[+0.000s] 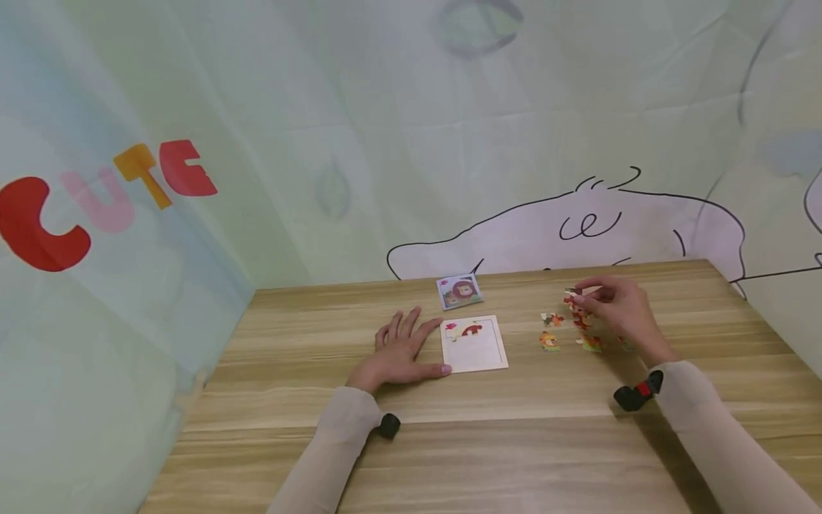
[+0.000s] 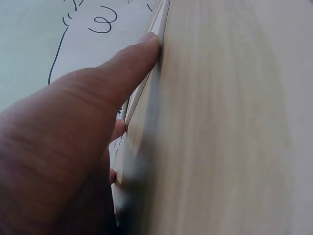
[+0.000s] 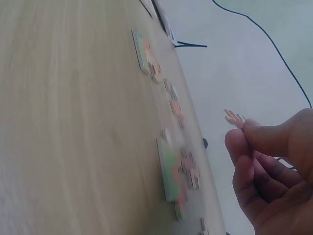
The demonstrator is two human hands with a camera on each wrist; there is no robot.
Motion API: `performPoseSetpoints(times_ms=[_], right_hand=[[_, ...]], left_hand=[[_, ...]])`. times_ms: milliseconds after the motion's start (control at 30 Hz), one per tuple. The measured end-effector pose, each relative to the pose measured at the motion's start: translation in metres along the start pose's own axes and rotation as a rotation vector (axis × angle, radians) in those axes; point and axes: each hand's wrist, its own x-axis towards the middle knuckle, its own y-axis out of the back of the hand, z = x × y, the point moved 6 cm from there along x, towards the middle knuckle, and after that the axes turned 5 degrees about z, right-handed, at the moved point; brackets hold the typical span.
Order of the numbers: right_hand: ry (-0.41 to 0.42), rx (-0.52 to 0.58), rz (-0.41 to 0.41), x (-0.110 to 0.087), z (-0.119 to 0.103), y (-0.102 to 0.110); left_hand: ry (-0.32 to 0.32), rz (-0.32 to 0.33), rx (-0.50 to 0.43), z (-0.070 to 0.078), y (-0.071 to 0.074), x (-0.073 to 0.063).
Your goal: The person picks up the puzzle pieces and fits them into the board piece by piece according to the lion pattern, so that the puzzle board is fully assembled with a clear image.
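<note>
A white square puzzle board (image 1: 475, 357) lies on the table, with a few joined pieces (image 1: 467, 329) in its upper left part. My left hand (image 1: 401, 353) rests beside it, fingers spread, with thumb and index fingertip at its left edge. In the left wrist view the thumb (image 2: 132, 63) touches the board's edge. My right hand (image 1: 619, 307) pinches a puzzle piece (image 3: 234, 118) between thumb and index finger, held above the table. Under and beside it lie several loose puzzle pieces (image 1: 549, 341), some partly hidden by the hand.
Behind the board lies a square picture card (image 1: 459, 292) showing a lion. The wooden table (image 1: 449, 457) ends at a printed curtain (image 1: 308, 143) along the back and left. Dark wrist cameras (image 1: 389, 426) sit at both cuffs.
</note>
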Motion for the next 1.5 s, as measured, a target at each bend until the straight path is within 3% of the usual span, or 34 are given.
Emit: performPoseSetpoints(times_ms=[833,1167,1500], right_hand=[[0.011,0.199,-0.106,-0.008,-0.031,-0.036],[0.0,0.115,-0.17,-0.012,-0.044,-0.058],[-0.008,0.15,-0.19,-0.013,-0.055,-0.071]], left_hand=[[0.005,-0.012,-0.019,0.003,0.003,-0.001],[0.004,-0.007,-0.013,0.001,0.002,0.0],[-0.003,0.0,-0.008,0.001,0.0,0.0]])
